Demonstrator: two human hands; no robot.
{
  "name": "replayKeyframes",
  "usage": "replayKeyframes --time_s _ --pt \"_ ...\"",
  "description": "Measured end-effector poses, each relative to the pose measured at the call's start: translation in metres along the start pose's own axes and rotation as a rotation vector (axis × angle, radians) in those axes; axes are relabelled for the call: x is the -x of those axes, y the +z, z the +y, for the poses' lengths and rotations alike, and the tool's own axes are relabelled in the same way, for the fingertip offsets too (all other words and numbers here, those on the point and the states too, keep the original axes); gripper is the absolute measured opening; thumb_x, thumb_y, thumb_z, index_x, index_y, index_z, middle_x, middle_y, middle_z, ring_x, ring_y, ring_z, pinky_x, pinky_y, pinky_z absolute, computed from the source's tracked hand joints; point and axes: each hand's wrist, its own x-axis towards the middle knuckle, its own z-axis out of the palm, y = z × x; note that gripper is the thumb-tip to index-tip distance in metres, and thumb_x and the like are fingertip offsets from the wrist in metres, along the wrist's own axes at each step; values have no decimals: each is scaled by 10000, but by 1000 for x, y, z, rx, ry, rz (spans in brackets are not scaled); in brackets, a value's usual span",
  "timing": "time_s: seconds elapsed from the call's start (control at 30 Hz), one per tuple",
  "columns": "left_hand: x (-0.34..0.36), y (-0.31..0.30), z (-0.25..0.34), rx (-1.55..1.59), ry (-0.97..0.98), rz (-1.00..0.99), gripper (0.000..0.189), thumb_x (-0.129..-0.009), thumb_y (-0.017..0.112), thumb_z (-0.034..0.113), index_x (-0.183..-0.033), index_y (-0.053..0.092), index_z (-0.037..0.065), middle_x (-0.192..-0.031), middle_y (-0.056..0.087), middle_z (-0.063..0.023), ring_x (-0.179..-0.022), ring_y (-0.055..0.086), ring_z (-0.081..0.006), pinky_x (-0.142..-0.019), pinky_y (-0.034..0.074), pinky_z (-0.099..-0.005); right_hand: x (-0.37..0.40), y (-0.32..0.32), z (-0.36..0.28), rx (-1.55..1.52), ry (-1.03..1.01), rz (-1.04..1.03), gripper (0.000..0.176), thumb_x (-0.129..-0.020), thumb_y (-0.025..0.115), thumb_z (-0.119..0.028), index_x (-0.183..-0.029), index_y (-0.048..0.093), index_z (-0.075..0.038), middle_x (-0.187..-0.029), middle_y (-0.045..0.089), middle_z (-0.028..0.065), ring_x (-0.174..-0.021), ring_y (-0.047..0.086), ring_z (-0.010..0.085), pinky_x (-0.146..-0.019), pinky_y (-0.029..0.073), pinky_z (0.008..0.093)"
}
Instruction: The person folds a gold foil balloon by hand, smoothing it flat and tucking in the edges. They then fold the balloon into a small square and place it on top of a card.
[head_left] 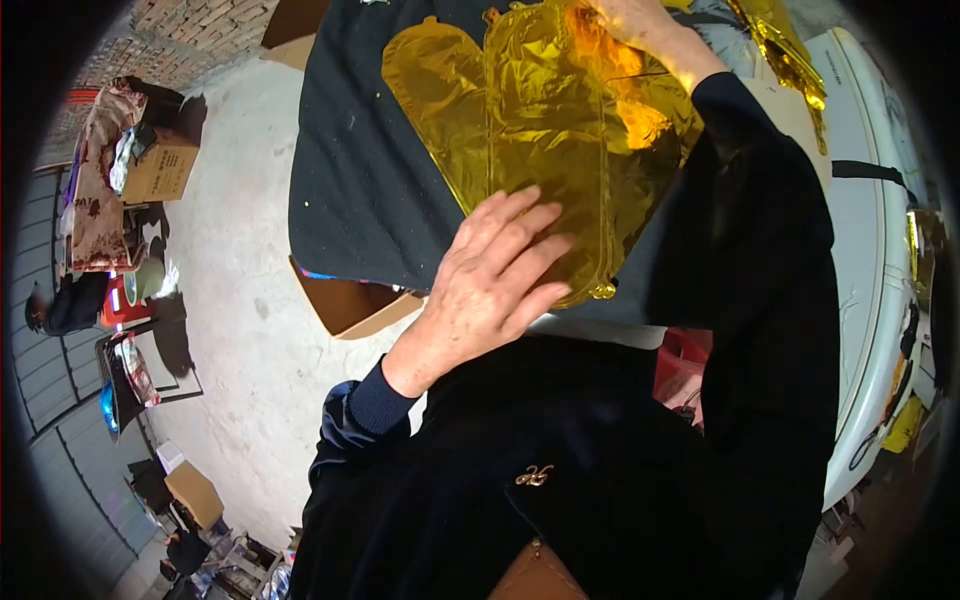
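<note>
Flat, uninflated gold foil balloons [545,165] lie overlapping on a black cloth [350,190], their seamed edges and small tabs showing. My left hand [490,280] rests on the near end of the foil, palm down, with its fingers stretched and spread. At the far end, my right hand [645,25] reaches over the crumpled, brightly lit part of the foil. The top edge of the picture cuts off its fingers, so their grip is hidden.
More gold foil [785,50] hangs at the upper right, beside a pale rounded surface [865,250]. An open cardboard box [350,305] stands below the cloth's edge. A red container [683,365] is near my body. Farther left are boxes [160,170] and a person [75,305].
</note>
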Motion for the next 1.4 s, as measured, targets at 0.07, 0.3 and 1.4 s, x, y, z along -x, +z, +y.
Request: replayKeyframes --time_s 0.07,0.3,1.4 --pt "-20 8 3 -71 4 -47 509 -933 732 375 -1360 666 106 -1480 559 -154 -1448 454 -380 -1203 355 -547 -4 -7 -4 -12 48 -65 307 -907 619 -121 -1206 622 -47 -1193 574 168 -1177 505 379 -995 407 514" --pt "-39 62 -8 -303 -103 -160 693 -1006 536 602 -1558 497 184 -1671 297 -212 -1552 219 -487 -1234 173 -678 1 -6 -13 -50 99 -96 297 -977 553 -125 -1257 606 -40 -1217 567 148 -1195 503 352 -1021 403 493" --pt "-36 67 -7 -338 -155 -239 807 -994 524 653 -1643 350 205 -1696 262 -207 -1567 180 -489 -1238 144 -675 47 -50 -33 104 125 127 528 -921 705 -221 -1401 550 -65 -1335 607 120 -1253 538 307 -1069 399 469"
